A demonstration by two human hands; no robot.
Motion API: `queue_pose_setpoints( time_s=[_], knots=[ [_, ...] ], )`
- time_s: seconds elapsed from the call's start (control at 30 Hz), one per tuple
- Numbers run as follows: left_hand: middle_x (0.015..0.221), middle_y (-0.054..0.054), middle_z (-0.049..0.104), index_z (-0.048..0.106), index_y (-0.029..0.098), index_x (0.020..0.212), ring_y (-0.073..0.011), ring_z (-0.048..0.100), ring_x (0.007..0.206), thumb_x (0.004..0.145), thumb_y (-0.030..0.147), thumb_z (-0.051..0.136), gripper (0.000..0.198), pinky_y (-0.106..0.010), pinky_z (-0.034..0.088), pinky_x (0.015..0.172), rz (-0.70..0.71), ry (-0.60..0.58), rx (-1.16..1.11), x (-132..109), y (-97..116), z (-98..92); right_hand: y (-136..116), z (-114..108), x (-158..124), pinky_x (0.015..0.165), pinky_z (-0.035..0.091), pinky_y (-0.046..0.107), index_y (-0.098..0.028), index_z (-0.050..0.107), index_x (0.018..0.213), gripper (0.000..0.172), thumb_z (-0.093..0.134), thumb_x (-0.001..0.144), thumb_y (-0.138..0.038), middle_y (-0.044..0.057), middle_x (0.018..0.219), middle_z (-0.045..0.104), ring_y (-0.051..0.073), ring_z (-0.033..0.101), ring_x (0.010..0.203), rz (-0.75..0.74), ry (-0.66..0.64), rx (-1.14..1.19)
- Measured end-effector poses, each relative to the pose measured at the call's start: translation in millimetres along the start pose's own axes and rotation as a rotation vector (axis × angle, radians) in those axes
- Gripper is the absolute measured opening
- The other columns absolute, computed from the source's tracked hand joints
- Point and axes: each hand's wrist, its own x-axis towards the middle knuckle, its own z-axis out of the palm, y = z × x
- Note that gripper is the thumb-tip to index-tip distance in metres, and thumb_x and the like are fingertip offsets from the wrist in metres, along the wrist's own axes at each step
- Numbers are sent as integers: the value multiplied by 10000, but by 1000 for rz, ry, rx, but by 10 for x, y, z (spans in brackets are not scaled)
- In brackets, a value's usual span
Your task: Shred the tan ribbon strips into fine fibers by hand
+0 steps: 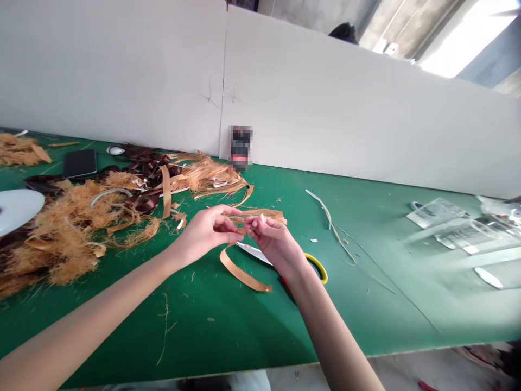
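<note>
Above the middle of the green table, my left hand (215,227) and my right hand (268,233) meet with their fingertips pinched closed. A tan ribbon (244,274) runs from between the fingertips; its loose end curls down toward the tabletop. The exact grip is partly hidden by the fingers. Under my right hand and wrist lie scissors (319,267) with yellow and red handles, the pale blade pointing left. Just behind the fingers, a flat bundle of tan strips (271,214) rests on the table.
Frayed tan fibre (73,228) and dark brown ribbon (148,201) are heaped at the left, near a black phone (80,163) and a white round object (18,209). Clear plastic packets (439,212) lie at the right. A white partition (345,108) closes off the back edge.
</note>
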Motion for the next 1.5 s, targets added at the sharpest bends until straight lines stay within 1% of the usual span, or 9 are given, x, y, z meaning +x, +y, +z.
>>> queue_pose_setpoints(
  time_s=[0.13, 0.27, 0.63, 0.8, 0.97, 1.2, 1.37, 1.43, 1.5],
  knots=[
    [787, -10, 685, 569, 181, 1155, -201, 665, 820, 728, 289, 739, 472, -345, 503, 814, 8, -44, 24, -2, 24, -11, 9, -21, -10, 864, 496, 257, -208, 650, 602, 159, 674, 752, -255, 35, 937, 680, 133, 619, 875, 0, 41, 117],
    [788, -22, 705, 578, 170, 1122, -203, 670, 798, 706, 280, 750, 463, -353, 498, 809, -17, -99, 41, 2, 36, -39, 20, -115, 14, 685, 526, 207, -204, 645, 655, 125, 605, 752, -135, 26, 793, 603, 97, 557, 659, -13, 87, 172],
    [757, -31, 717, 647, 165, 1067, -187, 670, 722, 642, 287, 803, 469, -303, 505, 682, -77, -264, 53, 142, -84, -98, -45, -235, 37, 460, 376, 200, -155, 550, 578, 190, 530, 593, 34, -20, 706, 510, 40, 341, 472, -70, 51, 88],
    [776, -44, 727, 658, 162, 1067, -191, 675, 728, 651, 300, 793, 458, -305, 504, 679, -74, -274, 80, 184, -126, -177, -116, -319, 61, 452, 346, 175, -142, 495, 641, 236, 596, 846, -200, -50, 667, 519, 36, 372, 473, -76, 39, -59],
    [771, -48, 730, 673, 165, 1037, -200, 677, 724, 647, 307, 792, 432, -318, 514, 680, -60, -270, 116, 188, -137, -233, -178, -356, 28, 473, 332, 253, -143, 554, 527, 175, 680, 648, -143, 4, 687, 563, 43, 374, 464, -87, 44, -284],
    [731, -38, 733, 691, 183, 971, -208, 689, 710, 643, 299, 793, 362, -325, 525, 681, -70, -227, 162, 155, -179, -462, -362, -679, -42, 464, 318, 265, -148, 649, 556, 91, 695, 609, -206, 14, 618, 590, 77, 403, 473, -175, 248, -680],
    [769, -30, 727, 677, 194, 954, -195, 686, 777, 687, 302, 770, 303, -315, 515, 751, -46, -150, 155, 75, -172, -505, -386, -936, -71, 549, 438, 340, -155, 695, 720, 183, 690, 687, -334, 44, 622, 632, 145, 507, 522, -223, 348, -912],
    [815, -27, 719, 666, 196, 947, -184, 677, 806, 713, 304, 751, 270, -303, 510, 767, -25, -133, 141, 32, -129, -447, -329, -891, -93, 725, 482, 438, -170, 708, 877, 280, 725, 673, -360, 106, 852, 698, 237, 611, 761, -268, 336, -989],
    [809, -18, 706, 645, 193, 957, -181, 672, 815, 725, 301, 744, 275, -298, 508, 776, 3, -127, 121, -6, -71, -365, -253, -751, -127, 965, 374, 522, -206, 693, 1004, 403, 774, 640, -359, 123, 1112, 665, 307, 527, 1115, -348, 312, -1057]
  ],
)
